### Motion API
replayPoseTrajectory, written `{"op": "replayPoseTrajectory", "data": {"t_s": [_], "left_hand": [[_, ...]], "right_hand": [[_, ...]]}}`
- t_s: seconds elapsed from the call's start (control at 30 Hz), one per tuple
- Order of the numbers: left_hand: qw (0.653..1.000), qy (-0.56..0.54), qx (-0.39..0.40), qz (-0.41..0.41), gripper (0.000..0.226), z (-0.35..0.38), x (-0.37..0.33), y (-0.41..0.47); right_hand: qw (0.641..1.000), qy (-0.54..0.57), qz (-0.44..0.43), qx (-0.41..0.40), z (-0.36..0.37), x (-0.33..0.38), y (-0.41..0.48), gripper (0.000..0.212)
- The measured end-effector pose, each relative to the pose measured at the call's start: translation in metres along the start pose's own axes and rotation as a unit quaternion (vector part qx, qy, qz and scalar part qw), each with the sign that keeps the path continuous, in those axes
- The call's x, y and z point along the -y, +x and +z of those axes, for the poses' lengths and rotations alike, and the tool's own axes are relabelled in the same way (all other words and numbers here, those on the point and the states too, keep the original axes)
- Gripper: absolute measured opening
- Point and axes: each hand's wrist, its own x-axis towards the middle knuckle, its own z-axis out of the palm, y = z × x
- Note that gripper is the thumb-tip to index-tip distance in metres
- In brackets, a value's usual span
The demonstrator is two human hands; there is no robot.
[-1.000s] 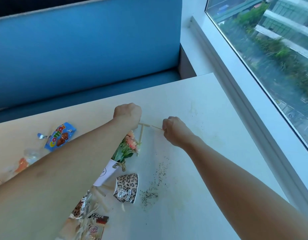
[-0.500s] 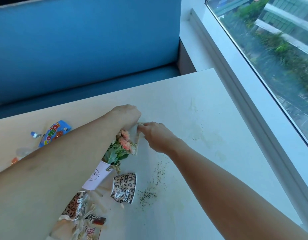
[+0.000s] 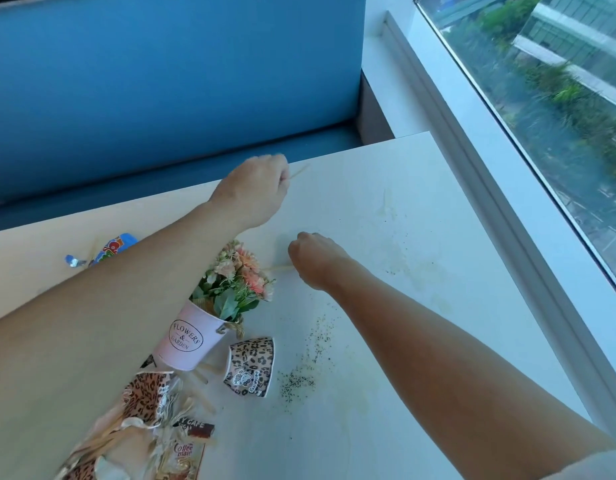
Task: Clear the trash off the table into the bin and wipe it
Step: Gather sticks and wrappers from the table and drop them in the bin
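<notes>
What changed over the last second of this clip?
The hands, together half a second ago, have parted: the left hand moved off toward the bench gripping a thin stick; the right hand stayed by the flowers, pinching a second stick on the table. The flower pot, leopard cup and spilled grains are unchanged.

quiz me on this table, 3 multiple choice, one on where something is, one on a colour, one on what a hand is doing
1. The dark crumbs lie:
A) on the windowsill
B) on the table, window side of the leopard cup
C) on the bench

2. The flower pot is:
A) pink
B) black
C) green

3. The left hand is:
A) flat on the table
B) holding the cup
C) holding a thin stick

Answers:
1 B, the crumbs scatter on the tabletop right of the cup.
2 A, its wall is pink with a dark oval label.
3 C, a stick pokes out of its closed grip.
</notes>
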Motion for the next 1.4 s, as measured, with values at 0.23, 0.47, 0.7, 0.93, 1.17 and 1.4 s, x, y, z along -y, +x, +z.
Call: {"op": "replayPoseTrajectory", "data": {"t_s": [0.23, 0.47, 0.7, 0.93, 1.17, 1.4], "left_hand": [[0.962, -0.25, -0.088, -0.068, 0.013, -0.021, -0.017, -0.048], [0.951, -0.293, -0.025, -0.091, 0.012, -0.022, -0.012, -0.127], [0.971, -0.183, 0.108, -0.114, 0.013, -0.005, -0.006, -0.199], [0.972, -0.109, 0.106, -0.182, 0.013, 0.025, -0.006, -0.267], [0.966, -0.137, 0.055, -0.215, 0.012, 0.057, 0.001, -0.29], [0.954, -0.208, 0.047, -0.21, 0.011, 0.07, 0.003, -0.293]], "right_hand": [[0.999, 0.013, 0.035, 0.015, 0.006, -0.001, -0.015, 0.022], [0.999, 0.012, 0.03, -0.027, 0.016, -0.006, -0.036, 0.009], [0.924, 0.282, 0.198, -0.168, 0.041, 0.0, -0.085, 0.03], [0.79, 0.508, 0.304, -0.163, 0.065, 0.069, -0.141, 0.01], [0.758, 0.557, 0.325, -0.099, 0.078, 0.114, -0.141, 0.015], [0.711, 0.598, 0.356, -0.1, 0.077, 0.121, -0.136, 0.012]]}}
